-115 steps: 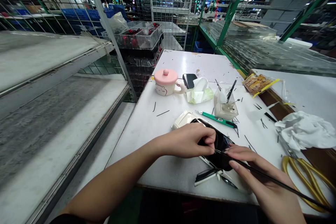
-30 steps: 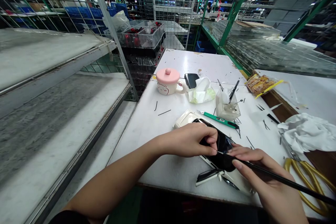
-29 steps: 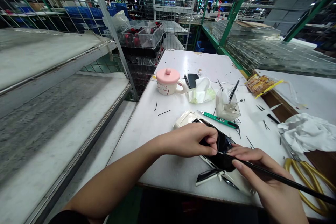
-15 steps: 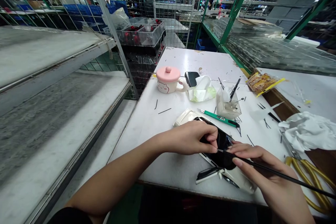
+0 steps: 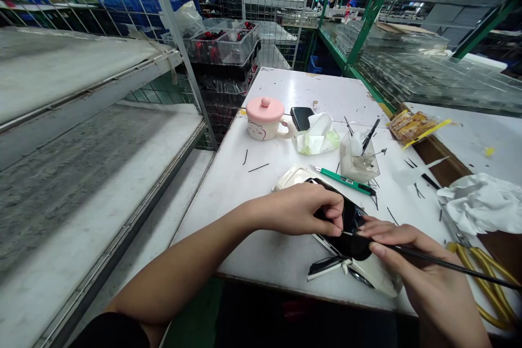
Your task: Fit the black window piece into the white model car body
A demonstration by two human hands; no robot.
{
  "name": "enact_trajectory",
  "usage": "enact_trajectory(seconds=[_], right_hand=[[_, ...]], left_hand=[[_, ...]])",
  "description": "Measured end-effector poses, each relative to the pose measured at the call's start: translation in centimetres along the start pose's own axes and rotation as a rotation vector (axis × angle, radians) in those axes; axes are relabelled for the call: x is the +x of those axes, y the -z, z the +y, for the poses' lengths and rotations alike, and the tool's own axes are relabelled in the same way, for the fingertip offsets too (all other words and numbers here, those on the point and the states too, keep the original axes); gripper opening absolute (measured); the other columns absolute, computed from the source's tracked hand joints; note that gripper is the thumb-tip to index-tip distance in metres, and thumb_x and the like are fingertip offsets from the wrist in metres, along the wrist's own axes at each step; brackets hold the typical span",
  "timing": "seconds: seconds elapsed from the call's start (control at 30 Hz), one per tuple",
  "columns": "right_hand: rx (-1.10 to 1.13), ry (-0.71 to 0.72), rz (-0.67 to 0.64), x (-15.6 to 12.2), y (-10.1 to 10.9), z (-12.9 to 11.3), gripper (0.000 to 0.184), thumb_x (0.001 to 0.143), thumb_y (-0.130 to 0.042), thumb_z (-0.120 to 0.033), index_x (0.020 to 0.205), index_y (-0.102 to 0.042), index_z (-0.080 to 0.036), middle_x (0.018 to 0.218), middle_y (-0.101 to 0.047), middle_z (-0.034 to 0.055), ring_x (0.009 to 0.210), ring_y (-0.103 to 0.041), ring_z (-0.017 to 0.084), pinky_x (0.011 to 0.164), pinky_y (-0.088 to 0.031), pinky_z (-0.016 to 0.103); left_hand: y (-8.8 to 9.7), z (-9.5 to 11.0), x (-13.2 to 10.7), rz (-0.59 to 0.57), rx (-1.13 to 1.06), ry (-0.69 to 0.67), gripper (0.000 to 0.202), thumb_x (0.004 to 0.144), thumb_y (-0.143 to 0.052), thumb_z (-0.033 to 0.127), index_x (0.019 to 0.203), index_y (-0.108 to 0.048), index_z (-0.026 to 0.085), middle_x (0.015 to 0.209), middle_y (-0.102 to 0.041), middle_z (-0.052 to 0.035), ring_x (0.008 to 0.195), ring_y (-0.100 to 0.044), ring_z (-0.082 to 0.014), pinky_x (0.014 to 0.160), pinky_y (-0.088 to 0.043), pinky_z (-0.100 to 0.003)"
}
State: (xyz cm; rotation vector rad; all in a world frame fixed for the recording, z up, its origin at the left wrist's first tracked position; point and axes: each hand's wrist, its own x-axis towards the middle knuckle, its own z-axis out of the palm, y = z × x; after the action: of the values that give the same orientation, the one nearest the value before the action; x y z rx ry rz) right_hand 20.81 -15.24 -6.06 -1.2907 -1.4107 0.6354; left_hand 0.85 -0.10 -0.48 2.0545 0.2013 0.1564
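A glossy black curved part [image 5: 348, 228] lies on a cream-white shell [image 5: 369, 274] near the front edge of the white table [image 5: 261, 196]. My left hand [image 5: 304, 209] is closed, its fingertips pinching the black part's near edge. My right hand [image 5: 411, 269] is closed on a long thin black strip [image 5: 444, 265]; the strip's tip meets the black part right beside my left fingertips and its length runs off to the right.
Behind stand a pink-lidded mug [image 5: 267, 118], a dark phone [image 5: 302, 117], crumpled tissue [image 5: 318, 135], a clear cup of tools [image 5: 359, 153] and a green knife [image 5: 341, 178]. White cloth [image 5: 481, 204] and yellow-handled scissors [image 5: 481, 272] lie right. Grey shelving [image 5: 81, 119] flanks the left.
My hands keep their grip and place on the black part; the strip's tip stays at its edge. The view has tilted slightly, shifting the scene a little.
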Motion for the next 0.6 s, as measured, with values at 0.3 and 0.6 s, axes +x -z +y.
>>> enact_trajectory(seconds=[0.3,0.6], right_hand=[[-0.004,-0.107,0.069,0.3,1.5,-0.2,0.013,0.088,-0.067,-0.039,0.087,-0.062,-0.026,0.093,-0.072,0.0031,0.096,-0.069,0.022,0.090,-0.056,0.037],[-0.765,-0.468,0.145,1.6,7.4,1.7,0.033,0.079,-0.065,-0.052,0.066,-0.054,-0.024,0.052,-0.050,-0.0008,0.049,-0.046,0.018,0.050,-0.031,0.029]], left_hand=[[0.2,0.4,-0.1,0.002,0.012,0.049,0.034,0.084,-0.057,0.008,0.069,-0.030,0.021,0.086,-0.067,0.0029,0.085,-0.053,-0.0136,0.075,-0.036,-0.025],[0.2,0.3,-0.3,0.037,0.033,0.135,0.030,0.084,-0.054,0.011,0.069,-0.030,0.020,0.084,-0.063,0.0051,0.085,-0.047,-0.0135,0.073,-0.033,-0.026]])
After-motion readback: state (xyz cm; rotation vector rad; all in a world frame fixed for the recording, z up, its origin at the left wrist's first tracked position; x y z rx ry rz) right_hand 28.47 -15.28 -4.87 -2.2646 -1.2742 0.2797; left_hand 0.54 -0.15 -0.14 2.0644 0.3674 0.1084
